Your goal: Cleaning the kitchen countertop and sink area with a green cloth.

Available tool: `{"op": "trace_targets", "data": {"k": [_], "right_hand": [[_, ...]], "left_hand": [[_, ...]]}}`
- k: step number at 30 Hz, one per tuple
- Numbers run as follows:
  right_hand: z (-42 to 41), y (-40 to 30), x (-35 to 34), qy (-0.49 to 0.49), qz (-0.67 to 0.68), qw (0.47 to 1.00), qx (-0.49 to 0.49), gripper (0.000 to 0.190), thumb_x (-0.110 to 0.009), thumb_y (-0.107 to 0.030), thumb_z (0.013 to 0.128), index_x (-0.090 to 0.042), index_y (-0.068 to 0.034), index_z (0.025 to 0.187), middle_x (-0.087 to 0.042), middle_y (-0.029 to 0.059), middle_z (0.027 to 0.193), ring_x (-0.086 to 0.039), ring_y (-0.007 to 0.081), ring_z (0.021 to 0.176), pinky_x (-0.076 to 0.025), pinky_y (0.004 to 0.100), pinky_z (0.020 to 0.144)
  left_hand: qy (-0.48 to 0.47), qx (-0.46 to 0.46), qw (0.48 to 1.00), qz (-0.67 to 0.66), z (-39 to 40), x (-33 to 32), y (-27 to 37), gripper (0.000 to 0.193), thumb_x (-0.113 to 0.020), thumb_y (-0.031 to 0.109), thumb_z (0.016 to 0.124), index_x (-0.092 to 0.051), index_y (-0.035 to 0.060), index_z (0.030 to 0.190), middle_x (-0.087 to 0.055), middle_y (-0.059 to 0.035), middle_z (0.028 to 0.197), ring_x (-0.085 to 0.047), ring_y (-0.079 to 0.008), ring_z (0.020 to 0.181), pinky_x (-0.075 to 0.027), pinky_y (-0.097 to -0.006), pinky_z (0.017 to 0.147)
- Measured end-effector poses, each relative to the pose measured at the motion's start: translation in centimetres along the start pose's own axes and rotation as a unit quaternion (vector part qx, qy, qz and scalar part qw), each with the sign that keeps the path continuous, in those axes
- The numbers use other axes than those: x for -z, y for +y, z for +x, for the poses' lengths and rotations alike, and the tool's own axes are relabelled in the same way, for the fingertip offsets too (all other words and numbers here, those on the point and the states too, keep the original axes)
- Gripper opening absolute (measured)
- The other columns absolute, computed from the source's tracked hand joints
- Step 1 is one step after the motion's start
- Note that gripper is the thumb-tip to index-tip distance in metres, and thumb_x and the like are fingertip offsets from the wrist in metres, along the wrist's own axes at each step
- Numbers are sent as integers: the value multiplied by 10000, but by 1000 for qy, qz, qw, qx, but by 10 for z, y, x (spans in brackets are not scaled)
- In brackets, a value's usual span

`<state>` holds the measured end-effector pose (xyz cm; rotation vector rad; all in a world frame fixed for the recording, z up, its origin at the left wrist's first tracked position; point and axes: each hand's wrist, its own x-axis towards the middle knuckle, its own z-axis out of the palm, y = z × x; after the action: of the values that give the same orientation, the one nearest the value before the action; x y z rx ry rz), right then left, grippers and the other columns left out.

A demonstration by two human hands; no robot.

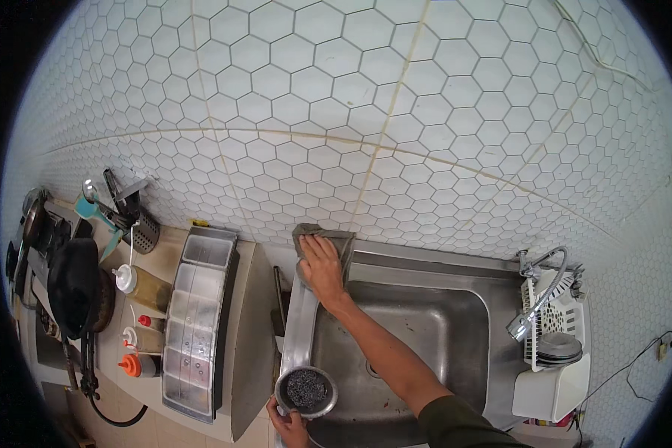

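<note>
My right hand point(323, 274) lies flat on a folded grey-green cloth point(344, 246), fingers extended, at the back left corner of the stainless steel sink point(495, 347), where it meets the tiled wall. The forearm reaches across the basin and partly hides the drain point(372, 368). At the sink's front left edge, my left hand point(290, 427) grips the rim of a small metal bowl point(332, 404). Inside that bowl sits a dark metal scouring pad point(306, 388). Small food scraps dot the basin floor.
Right of the basin stand a flexible-neck faucet point(549, 297) and a white dish rack point(572, 313) with stacked plates point(560, 348). To the left, a counter carries a lidded condiment tray point(193, 330), squeeze bottles point(145, 285), a utensil holder point(145, 232) and a black wok point(73, 285).
</note>
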<state>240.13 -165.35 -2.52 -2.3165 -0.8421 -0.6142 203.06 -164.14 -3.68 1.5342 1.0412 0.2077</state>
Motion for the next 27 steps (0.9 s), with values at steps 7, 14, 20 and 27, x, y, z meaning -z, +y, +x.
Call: {"op": "trace_targets", "data": {"k": [7,14,20,27], "right_hand": [[11,9,25,-90,93,991,33,479,-634,-91,786,-570,-23,1256,-573,119,1270,-482,294,1226,-367,422,1063],[-35,74,69,-26,19,999,19,444,-612,-83,790,-578,-15,1227,-577,122,1259,-499,293,1221,-401,410,1041],[-105,165,183,19,-63,992,-105,417,-587,-40,794,-583,0,1209,-578,174,1242,-493,330,1221,-400,428,1035],[-124,192,180,189,-187,938,-221,382,-583,-28,804,-597,-4,1185,-573,185,1250,-474,369,1234,-351,470,1070]], "left_hand": [[6,-38,999,-6,-3,-9,-24,537,-560,230,947,-334,12,1383,-546,-210,1180,-569,-252,952,-470,-346,791],[-13,-67,987,-145,-17,-23,7,512,-460,-79,817,-378,33,1310,-459,-79,1235,-578,-126,858,-496,-226,634],[-37,-83,983,-160,-29,-37,24,475,-455,-74,819,-384,28,1278,-512,-106,1142,-599,-121,761,-501,-225,540],[-24,-77,979,-190,-38,-46,26,482,-437,-75,814,-371,22,1281,-531,-135,1140,-649,-186,807,-576,-260,561]]}}
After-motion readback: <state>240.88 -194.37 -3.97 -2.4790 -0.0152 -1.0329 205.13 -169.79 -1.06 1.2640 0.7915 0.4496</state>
